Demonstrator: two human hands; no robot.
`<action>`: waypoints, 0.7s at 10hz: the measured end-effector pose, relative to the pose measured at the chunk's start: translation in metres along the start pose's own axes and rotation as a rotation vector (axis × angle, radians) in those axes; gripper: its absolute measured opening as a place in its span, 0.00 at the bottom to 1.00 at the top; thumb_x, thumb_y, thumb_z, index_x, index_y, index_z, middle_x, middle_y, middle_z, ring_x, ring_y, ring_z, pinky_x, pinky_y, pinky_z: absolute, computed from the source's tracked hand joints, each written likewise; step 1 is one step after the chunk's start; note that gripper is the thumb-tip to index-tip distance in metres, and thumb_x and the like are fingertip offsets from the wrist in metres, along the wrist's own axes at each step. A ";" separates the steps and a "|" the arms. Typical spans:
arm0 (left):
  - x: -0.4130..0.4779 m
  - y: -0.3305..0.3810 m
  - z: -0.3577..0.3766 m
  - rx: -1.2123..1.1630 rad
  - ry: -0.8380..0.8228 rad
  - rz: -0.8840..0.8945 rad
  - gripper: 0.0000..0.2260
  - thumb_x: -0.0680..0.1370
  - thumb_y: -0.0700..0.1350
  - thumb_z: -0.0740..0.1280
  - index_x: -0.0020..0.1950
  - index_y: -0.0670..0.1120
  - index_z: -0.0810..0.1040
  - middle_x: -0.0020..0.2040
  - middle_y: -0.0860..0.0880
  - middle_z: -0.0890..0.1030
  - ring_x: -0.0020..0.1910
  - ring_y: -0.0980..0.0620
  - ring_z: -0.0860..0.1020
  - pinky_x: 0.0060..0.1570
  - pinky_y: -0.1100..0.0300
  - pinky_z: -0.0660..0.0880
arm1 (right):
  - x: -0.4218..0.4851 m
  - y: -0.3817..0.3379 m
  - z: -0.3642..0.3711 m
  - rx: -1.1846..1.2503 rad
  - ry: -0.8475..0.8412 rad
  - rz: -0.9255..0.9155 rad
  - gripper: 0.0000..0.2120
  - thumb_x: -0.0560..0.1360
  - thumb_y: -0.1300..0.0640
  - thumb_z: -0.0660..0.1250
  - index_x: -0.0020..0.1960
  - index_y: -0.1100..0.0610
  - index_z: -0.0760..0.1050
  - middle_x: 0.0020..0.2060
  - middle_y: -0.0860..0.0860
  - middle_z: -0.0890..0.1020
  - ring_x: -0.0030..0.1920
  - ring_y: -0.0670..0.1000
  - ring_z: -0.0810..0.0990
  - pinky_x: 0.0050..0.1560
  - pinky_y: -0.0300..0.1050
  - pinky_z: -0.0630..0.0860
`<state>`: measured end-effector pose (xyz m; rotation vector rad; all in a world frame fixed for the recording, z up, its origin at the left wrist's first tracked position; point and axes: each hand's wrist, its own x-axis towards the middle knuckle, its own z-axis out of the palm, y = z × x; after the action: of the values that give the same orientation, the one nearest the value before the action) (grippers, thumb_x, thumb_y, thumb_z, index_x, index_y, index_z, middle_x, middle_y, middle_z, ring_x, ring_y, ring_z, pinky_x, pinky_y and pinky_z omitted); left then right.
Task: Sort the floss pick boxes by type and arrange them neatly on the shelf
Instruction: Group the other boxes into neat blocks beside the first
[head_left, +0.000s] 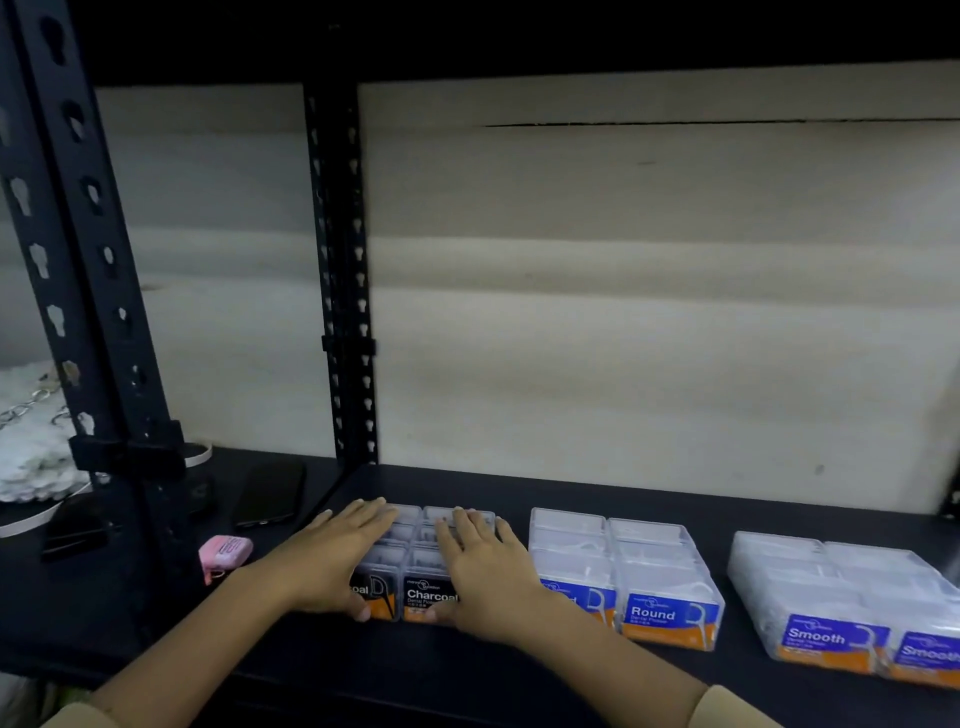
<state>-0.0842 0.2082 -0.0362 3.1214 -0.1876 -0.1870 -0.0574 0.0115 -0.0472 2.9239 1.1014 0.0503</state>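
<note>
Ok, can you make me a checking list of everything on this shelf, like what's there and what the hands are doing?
Surface: black shelf, flat, dark.
Job's things: Charcoal boxes, Round boxes, Smooth boxes, three separate blocks, left to right.
Clutter: pink case and dark phone, left of the rack post.
Hands: left hand and right hand lie flat on the Charcoal boxes, thumbs at the front.
Cables: nothing seen.
Surroundings: black rack post, pale back wall.

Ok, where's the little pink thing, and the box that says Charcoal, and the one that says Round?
pink case (226, 552), head view, on its top face.
Charcoal box (431, 597), head view, on its black front label.
Round box (657, 616), head view, on its blue front label.
</note>
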 end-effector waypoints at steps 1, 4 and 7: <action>0.004 -0.001 0.000 -0.004 0.004 0.007 0.49 0.71 0.54 0.72 0.77 0.50 0.38 0.79 0.51 0.40 0.78 0.52 0.40 0.75 0.53 0.41 | 0.003 0.001 0.000 -0.009 0.003 -0.003 0.43 0.74 0.39 0.61 0.77 0.58 0.44 0.77 0.59 0.47 0.77 0.57 0.45 0.75 0.56 0.42; 0.016 -0.003 -0.002 -0.012 0.006 0.009 0.49 0.71 0.53 0.72 0.78 0.50 0.39 0.79 0.51 0.40 0.78 0.52 0.40 0.76 0.53 0.42 | 0.012 0.008 0.000 -0.023 -0.003 -0.003 0.42 0.75 0.41 0.62 0.77 0.58 0.44 0.77 0.59 0.47 0.77 0.58 0.45 0.76 0.56 0.43; 0.022 -0.004 -0.004 -0.029 -0.020 0.012 0.49 0.71 0.52 0.72 0.78 0.50 0.38 0.79 0.51 0.40 0.78 0.52 0.39 0.75 0.53 0.42 | 0.017 0.010 0.005 -0.032 0.013 0.002 0.42 0.75 0.41 0.62 0.77 0.59 0.44 0.77 0.60 0.47 0.77 0.58 0.45 0.75 0.57 0.43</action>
<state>-0.0621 0.2094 -0.0348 3.0901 -0.2021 -0.2181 -0.0378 0.0154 -0.0510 2.9003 1.0884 0.0863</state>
